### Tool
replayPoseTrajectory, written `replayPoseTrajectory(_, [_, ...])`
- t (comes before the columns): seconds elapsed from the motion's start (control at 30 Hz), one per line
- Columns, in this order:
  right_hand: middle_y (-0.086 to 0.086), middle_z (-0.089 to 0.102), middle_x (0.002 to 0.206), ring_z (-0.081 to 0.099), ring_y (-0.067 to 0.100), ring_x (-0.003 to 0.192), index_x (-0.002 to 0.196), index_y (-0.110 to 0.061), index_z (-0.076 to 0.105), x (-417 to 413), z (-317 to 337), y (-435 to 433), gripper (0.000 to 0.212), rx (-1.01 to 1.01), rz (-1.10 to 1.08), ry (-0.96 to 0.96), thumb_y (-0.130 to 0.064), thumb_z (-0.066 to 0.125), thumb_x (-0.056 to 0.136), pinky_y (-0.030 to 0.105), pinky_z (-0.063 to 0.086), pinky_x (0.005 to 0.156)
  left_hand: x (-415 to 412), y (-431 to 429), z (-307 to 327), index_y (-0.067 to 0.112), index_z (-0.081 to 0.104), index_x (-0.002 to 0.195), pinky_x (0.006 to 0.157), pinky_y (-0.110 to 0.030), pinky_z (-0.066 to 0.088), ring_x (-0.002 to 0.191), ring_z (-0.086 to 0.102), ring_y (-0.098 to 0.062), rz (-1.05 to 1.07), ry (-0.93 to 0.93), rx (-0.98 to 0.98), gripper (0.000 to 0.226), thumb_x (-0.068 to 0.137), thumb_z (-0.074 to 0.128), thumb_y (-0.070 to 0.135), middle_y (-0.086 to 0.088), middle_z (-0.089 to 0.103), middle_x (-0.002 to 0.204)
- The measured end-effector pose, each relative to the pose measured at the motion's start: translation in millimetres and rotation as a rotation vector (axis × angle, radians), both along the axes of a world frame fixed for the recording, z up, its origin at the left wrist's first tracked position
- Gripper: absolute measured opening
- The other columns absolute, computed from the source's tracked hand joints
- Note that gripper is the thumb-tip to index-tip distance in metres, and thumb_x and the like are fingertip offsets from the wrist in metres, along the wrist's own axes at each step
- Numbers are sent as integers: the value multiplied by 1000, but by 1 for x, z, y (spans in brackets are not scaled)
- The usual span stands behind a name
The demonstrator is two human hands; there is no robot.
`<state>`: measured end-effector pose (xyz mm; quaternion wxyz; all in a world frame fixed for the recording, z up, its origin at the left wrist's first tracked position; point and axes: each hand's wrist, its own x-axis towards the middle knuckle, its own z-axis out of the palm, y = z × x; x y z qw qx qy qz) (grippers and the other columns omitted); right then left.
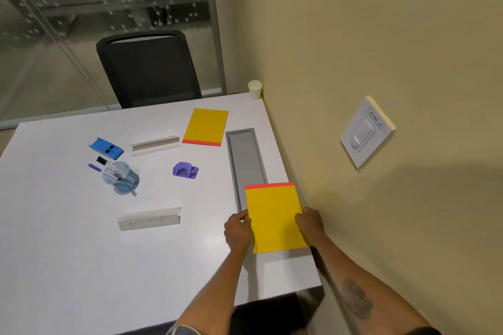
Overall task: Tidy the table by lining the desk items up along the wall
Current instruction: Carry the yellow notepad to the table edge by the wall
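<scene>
A yellow notepad with a red top strip lies close to the wall at the table's near right. My left hand grips its left edge and my right hand grips its right edge. A second yellow notepad lies farther back. Spread over the middle of the white table are a purple hole punch, a blue stapler, a clear cup of pens, a white name plate with handwriting and a blank white name plate.
A grey recessed cable tray runs along the table's right side next to the beige wall. A white paper cup stands in the far corner. A black chair sits behind the table. A switch plate is on the wall.
</scene>
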<state>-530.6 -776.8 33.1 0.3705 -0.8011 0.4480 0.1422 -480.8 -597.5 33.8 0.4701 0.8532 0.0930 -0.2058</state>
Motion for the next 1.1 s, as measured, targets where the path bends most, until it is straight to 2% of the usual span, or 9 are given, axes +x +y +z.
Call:
replayPoseTrajectory(0.2, [17,52,88,47,26,77,83,-1,50,11,-13,-3,8,47,-41,-4,-5,50,90,33,34,66,5,-7,-11,9,68,126,95,-47,55,108,67,-33,6,44,14,31,98,54,9,-13,70,123])
replayPoseTrajectory(0.4, [18,49,90,44,25,76,83,0,47,26,-28,-9,8,86,-64,-1,-4,49,90,32,32,64,15,-16,-25,8,64,130,99,-36,49,117,63,-29,-1,117,53,33,99,52,11,-11,66,129])
replayPoseTrajectory(0.57, [17,49,92,46,23,75,88,-4,47,39,-39,-12,4,145,-108,-11,-5,50,89,32,33,60,33,-22,-33,21,71,97,80,-27,40,97,60,-28,-24,193,47,27,95,49,4,-7,65,108])
replayPoseTrajectory(0.63, [14,47,96,47,23,76,87,-9,45,45,-42,-12,7,161,-116,-23,-6,51,90,31,34,60,39,-24,-38,35,53,71,75,-26,43,87,57,-23,-41,210,50,38,93,50,3,2,60,91])
replayPoseTrajectory(0.73, [11,42,99,45,23,75,80,-19,38,51,-49,-13,21,184,-137,-34,-8,52,90,31,35,64,44,-25,-42,27,52,72,62,-24,41,79,54,-20,-71,233,62,30,91,53,4,8,52,72])
replayPoseTrajectory(0.83, [17,50,108,49,24,83,101,-14,46,56,-56,-14,12,174,-124,-5,-11,53,91,33,38,70,48,-25,-46,26,46,66,60,-23,38,74,52,-20,-121,224,65,33,91,55,7,7,50,67])
replayPoseTrajectory(0.93, [20,47,138,58,36,111,138,-2,50,60,-61,-13,47,119,-111,60,-15,53,93,37,47,86,52,-27,-49,36,36,65,73,-25,40,79,50,-17,-132,234,93,43,94,58,12,11,47,73])
replayPoseTrajectory(1.03, [19,45,140,56,36,118,140,3,46,61,-63,-9,52,86,-114,85,-15,55,92,41,48,96,56,-29,-49,36,35,67,76,-30,40,84,50,-21,-172,235,123,42,96,57,15,13,44,73])
replayPoseTrajectory(1.1, [19,45,139,54,35,120,139,2,47,61,-64,-8,51,66,-112,85,-16,55,92,41,47,99,58,-29,-46,21,51,76,78,-38,47,89,59,-28,-234,227,155,22,96,56,16,0,57,83])
